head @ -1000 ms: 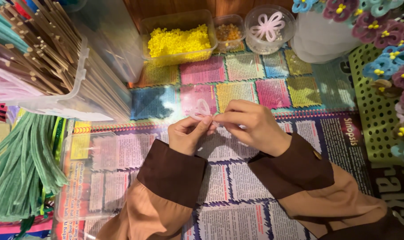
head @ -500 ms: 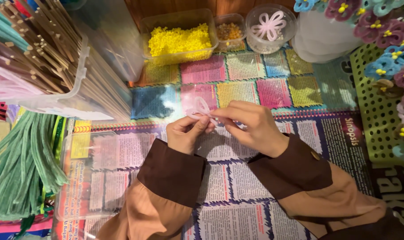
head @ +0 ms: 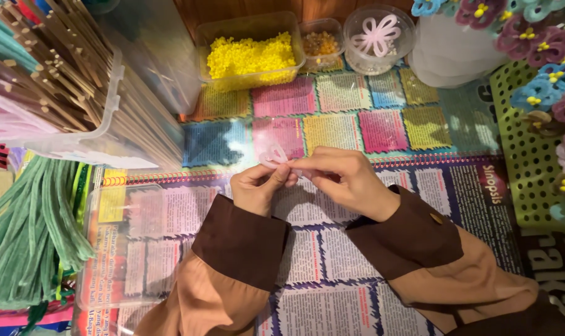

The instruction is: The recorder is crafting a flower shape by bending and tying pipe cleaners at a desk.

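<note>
My left hand (head: 257, 186) and my right hand (head: 341, 180) meet at the middle of the table, fingertips together. Between them they pinch a small pale pink looped piece (head: 273, 155), like a bent strand forming petals; its loops stick up above my left fingers. Both sleeves are brown with darker cuffs. A finished pink flower shape (head: 377, 34) lies in a round clear tub at the back.
A clear tub of yellow beads (head: 251, 57) and a small tub of orange beads (head: 320, 42) stand at the back. Wooden sticks (head: 52, 87) fill clear boxes at left, green fuzzy stems (head: 27, 230) below them. Blue and purple flowers on a green perforated tray (head: 531, 155) are at right.
My hands have stayed in place; the fingers have shifted slightly on the pink piece.
</note>
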